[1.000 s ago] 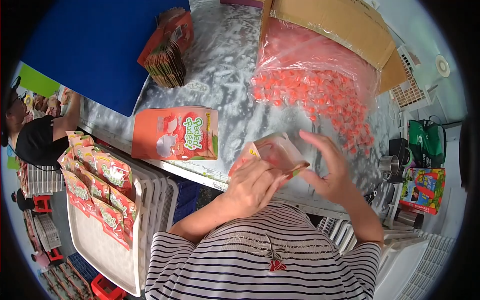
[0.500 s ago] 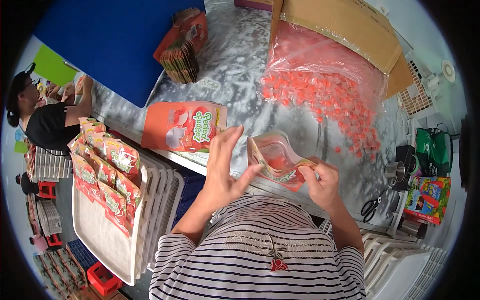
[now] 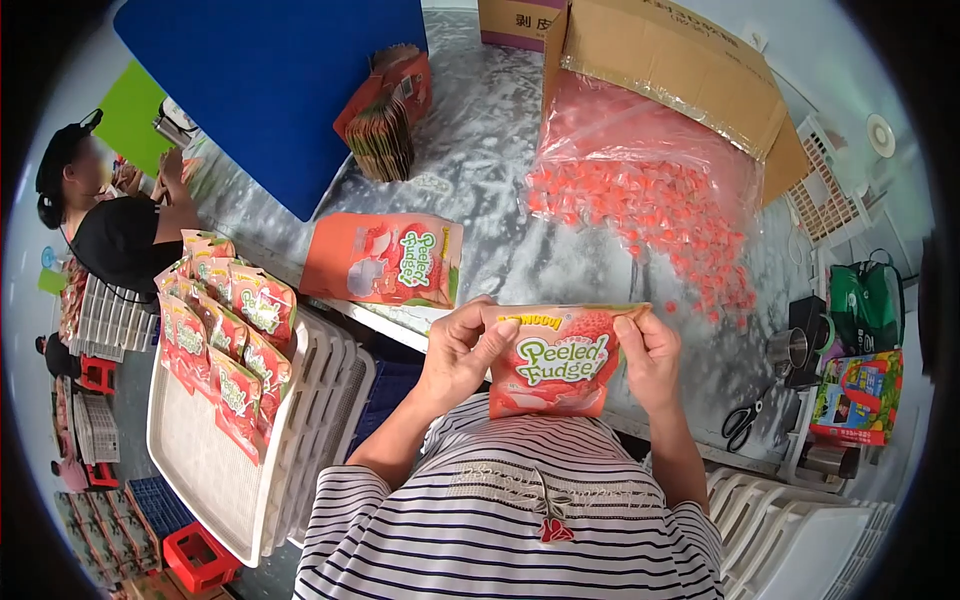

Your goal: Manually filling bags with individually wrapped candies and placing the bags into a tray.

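Okay, so I'm standing here and the clock is centred on the red-pink pouch [image 3: 552, 372], 12 straight ahead of the worker. It's right at the person's front, just past the near edge of the table [image 3: 480, 185], printed side facing up at them.

Left hand [image 3: 456, 358] is closed in a pinch on the pouch's upper corner at about 10; right hand [image 3: 650, 355] pinches the other one at about 2. Thumbs on the front, other fingers mostly hidden behind. My guess is that the corner grip keeps the top edge straight and stops the soft sides sagging. Can't see inside it.

At 10 there's a pile of flat pouches [image 3: 385, 262] near the table edge, probably for easy reach by the left hand. Another bundle [image 3: 383, 150] stands on edge at 11. Around 1 to 2, wrapped red sweets [image 3: 695, 255] spill from a clear liner in a tipped-looking carton [image 3: 670, 45], handy for the right, I'd say.

Off at 9, standing pouches [image 3: 228, 350] crowd one end of a white tray [image 3: 190, 480], maybe propping each other up. Scissors [image 3: 740, 425] sit between 3 and 4, clear of the hands.
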`<state>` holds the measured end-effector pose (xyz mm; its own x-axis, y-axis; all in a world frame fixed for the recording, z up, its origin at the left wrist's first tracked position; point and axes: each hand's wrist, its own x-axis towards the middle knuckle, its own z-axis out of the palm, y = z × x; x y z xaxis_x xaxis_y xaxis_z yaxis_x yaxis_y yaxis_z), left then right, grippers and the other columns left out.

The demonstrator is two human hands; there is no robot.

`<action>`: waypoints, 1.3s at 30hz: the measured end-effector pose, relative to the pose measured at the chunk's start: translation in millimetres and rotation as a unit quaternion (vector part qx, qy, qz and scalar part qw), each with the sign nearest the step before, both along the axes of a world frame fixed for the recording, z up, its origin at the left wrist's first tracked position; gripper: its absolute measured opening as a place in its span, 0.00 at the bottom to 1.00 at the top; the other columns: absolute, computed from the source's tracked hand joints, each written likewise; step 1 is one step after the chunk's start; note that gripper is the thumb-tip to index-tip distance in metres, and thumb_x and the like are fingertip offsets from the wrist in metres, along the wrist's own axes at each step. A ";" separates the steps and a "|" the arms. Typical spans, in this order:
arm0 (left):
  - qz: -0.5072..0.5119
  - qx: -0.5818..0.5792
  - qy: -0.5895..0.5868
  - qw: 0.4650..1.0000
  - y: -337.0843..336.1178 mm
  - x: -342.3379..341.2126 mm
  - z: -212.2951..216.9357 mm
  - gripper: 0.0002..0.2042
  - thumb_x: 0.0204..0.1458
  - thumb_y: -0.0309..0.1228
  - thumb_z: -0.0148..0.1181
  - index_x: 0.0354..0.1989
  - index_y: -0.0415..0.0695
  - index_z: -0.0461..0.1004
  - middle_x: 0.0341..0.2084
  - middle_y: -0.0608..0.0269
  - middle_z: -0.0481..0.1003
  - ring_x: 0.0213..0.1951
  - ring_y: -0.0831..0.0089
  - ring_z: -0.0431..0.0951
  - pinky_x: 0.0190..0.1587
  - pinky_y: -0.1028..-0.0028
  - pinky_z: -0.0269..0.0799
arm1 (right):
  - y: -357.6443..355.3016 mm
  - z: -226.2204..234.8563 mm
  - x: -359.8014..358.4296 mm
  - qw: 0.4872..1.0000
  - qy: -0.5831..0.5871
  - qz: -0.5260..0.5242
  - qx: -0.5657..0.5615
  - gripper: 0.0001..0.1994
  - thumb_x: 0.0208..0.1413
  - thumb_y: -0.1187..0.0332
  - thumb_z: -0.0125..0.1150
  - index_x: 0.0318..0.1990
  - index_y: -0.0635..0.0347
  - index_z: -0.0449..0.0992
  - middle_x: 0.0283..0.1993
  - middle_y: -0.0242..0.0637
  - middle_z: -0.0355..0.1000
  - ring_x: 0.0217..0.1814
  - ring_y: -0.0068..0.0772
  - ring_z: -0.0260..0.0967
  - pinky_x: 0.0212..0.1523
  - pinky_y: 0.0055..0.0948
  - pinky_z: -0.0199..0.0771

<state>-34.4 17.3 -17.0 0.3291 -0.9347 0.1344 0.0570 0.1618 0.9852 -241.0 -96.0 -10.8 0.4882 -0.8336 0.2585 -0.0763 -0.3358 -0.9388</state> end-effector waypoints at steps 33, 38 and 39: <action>-0.040 0.019 0.110 0.993 4.5 5.7 -30.5 0.08 0.57 0.28 0.61 0.41 0.37 0.79 0.32 0.66 0.80 0.32 0.84 0.74 0.34 0.80 0.71 | 6.8 -36.5 16.4 0.998 0.031 0.020 0.046 0.05 0.56 0.75 0.60 0.37 0.69 0.78 0.27 0.28 0.75 0.29 0.13 0.67 0.30 0.18 0.68; -0.083 0.019 0.058 0.995 0.6 9.6 -25.0 0.09 0.55 0.29 0.62 0.40 0.37 0.80 0.24 0.70 0.69 0.27 0.84 0.65 0.28 0.79 0.61 | 5.0 -45.3 13.6 0.999 0.012 0.020 0.047 0.05 0.56 0.75 0.59 0.36 0.68 0.79 0.26 0.28 0.74 0.28 0.14 0.67 0.30 0.19 0.68; -0.074 0.019 0.053 0.996 -0.3 8.8 -23.8 0.09 0.55 0.29 0.62 0.40 0.37 0.80 0.24 0.70 0.69 0.27 0.84 0.65 0.28 0.79 0.61 | 4.7 -43.0 12.8 0.998 0.008 0.029 0.047 0.05 0.56 0.75 0.59 0.36 0.68 0.79 0.26 0.28 0.74 0.28 0.14 0.67 0.30 0.19 0.68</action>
